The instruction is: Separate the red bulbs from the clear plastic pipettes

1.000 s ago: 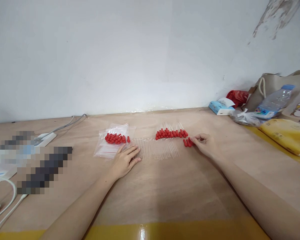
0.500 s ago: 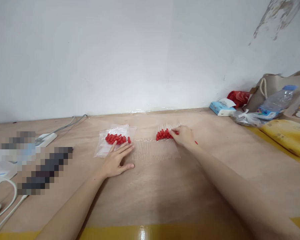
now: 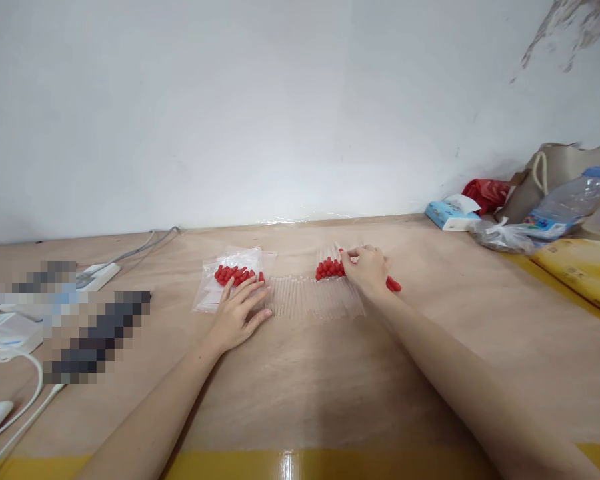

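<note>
— The brown paper-covered table [image 3: 300,387] ran up to a bare white wall [image 3: 230,100]. What was unclear?

— The right hand [image 3: 367,270] hid part of the red-capped droppers [image 3: 329,268]; whether its curled fingers pinched one, I couldn't tell.

— And the left hand [image 3: 237,313]?

— Flat, fingers spread, touching the plastic bag [image 3: 225,283] of red caps [image 3: 236,274], beside the clear glass tubes [image 3: 313,300].

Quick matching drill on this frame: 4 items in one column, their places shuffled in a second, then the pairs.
1. left hand
2. right hand
3. bottle
4. power strip

A. on the row of red-capped droppers
B. far right, lying by the paper bag
C. flat on the table, fingertips at the bag of red caps
D. far left, near the wall

Pairs: 1-C, 2-A, 3-B, 4-D
</note>
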`<state>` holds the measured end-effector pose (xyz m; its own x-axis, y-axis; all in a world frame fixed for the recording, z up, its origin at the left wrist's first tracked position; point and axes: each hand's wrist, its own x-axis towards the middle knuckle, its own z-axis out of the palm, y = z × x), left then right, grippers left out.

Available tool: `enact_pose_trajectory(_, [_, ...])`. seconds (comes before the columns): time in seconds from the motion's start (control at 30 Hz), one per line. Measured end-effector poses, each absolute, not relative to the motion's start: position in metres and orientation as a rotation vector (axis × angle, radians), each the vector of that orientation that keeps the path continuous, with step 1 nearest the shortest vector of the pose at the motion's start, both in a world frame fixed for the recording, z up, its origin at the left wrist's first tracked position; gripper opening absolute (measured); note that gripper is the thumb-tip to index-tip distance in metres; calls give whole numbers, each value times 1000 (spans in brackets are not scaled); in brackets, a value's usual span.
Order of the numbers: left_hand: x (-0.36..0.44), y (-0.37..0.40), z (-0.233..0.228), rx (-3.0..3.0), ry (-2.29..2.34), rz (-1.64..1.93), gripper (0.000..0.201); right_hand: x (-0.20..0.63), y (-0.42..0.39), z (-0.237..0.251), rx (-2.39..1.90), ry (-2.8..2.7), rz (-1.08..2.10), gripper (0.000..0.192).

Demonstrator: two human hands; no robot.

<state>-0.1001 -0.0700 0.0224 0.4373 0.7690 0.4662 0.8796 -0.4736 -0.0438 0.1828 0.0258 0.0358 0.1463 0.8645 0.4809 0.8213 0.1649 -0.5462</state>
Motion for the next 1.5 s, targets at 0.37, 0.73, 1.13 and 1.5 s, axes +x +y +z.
enact_pose_trajectory(0.37, [-34,-88,20,-2376,-1142,-811,40,219,-59,5,-813,-2150,17,13])
enact_pose_trajectory(0.73, [-14,-93,13,-2495,-1139,-806,14,198,-64,1,-743,-2176,-162,12])
enact_pose_trajectory(1.13, [-15,-99,16,-2549,-1124,-803,14,196,-73,5,-708,-2241,-287,13])
enact_pose_trajectory(1.5, [-69,-73,9,-2277,-1543,-1121,27,246,-44,-5,-769,-2006,27,19])
